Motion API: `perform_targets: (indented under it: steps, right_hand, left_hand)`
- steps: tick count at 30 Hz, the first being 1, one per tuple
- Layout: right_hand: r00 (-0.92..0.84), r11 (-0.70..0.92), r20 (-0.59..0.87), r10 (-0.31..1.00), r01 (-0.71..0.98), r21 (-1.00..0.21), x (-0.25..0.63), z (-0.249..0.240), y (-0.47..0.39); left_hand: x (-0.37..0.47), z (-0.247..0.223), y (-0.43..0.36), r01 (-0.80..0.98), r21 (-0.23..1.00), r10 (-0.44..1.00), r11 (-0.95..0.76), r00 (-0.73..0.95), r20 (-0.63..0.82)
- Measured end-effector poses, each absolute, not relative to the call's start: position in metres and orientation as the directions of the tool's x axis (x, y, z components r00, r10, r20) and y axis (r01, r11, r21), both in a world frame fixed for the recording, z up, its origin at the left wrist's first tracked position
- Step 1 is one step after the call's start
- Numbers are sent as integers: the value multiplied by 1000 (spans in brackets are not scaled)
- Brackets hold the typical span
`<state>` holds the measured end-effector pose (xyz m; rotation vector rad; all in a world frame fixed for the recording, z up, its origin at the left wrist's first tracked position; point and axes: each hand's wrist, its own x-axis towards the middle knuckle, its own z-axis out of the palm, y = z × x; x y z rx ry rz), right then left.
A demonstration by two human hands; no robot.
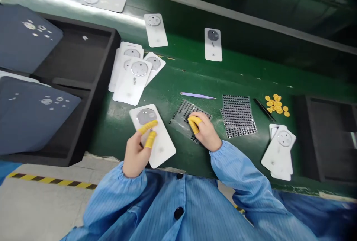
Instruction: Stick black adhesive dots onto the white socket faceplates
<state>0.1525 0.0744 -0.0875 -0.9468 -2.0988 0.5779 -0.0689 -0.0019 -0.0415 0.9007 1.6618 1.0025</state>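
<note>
Yellow-tipped left hand [135, 156], fingers parted, touches a white panel [164, 148]; light pressure suits it. Beneath the curled right hand [208, 135], whose grip is unclear: dotted sheet [180, 121].

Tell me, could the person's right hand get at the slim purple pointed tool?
Probably yes: the right hand is just on the near side of the purple tool, and only a flat, clear sheet with black dots seems to lie between them.
</note>
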Motion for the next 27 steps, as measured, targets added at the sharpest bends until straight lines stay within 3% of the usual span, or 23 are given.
perform_targets:
  steps: [3,7,11,18,27]
  right_hand:
    - [-393,641,506,768,469,-608,149,-68,71]
    - [-322,684,612,722,459,-566,129,-26,53]
    - [-367,671,562,742,394,-628,118,-2,35]
    - [-569,786,543,618,430,-445,134,-3,23]
    - [-562,762,521,643,401,-508,130,-7,27]
  left_hand:
    - [-75,-22,-17,118,948,915,296,-320,-246]
    - [-50,-3,-24,-60,968,958,243,-143,-249]
    - [-30,2,-22,-114,981,985,159,-44,-165]
    - [-28,1,-22,-147,981,987,130,-76,-142]
    - [-26,-4,-23,-32,989,988,146,-53,-147]
